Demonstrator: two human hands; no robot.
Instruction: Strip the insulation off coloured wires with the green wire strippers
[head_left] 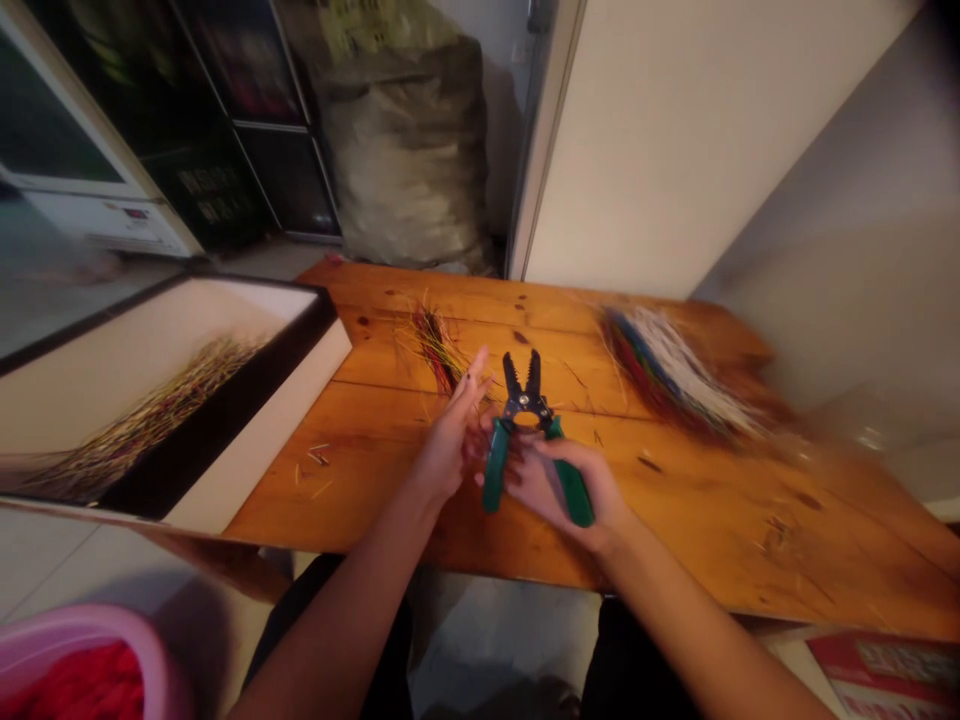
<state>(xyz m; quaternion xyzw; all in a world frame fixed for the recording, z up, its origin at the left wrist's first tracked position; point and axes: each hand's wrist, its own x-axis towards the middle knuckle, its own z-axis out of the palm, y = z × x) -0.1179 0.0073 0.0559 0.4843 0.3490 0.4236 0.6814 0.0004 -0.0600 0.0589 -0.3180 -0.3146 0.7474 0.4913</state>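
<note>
- A person's two bare hands, seen from above, meet near the middle of a wooden counter (375, 425).
- The right hand (609, 505) has its grip closed around the wire strippers (523, 400), mainly at the right-hand green handle, with the fingers passing beneath the tool.
- The strippers point away from the person; their dark, toothed jaws stand apart and the handles are spread.
- The left hand (446, 445) is just to the left of the tool, its grip apart, upper fingers stretched out; the lower fingers are blurred.
- Just beyond the left hand, a small bundle of red, yellow and dark wires (433, 342) lies on the counter.
- To the right, well apart from the hands, is a larger, blurred bundle of white, blue, green and red wires (679, 370).
- At the left end, a white box with a black rim (259, 455) holds many thin wires (169, 400).
- Short clippings (319, 457) lie near that box.
- A pink basin (146, 645) with red contents sits at lower left.
- A bulky sack (409, 160) stands behind the counter.
</note>
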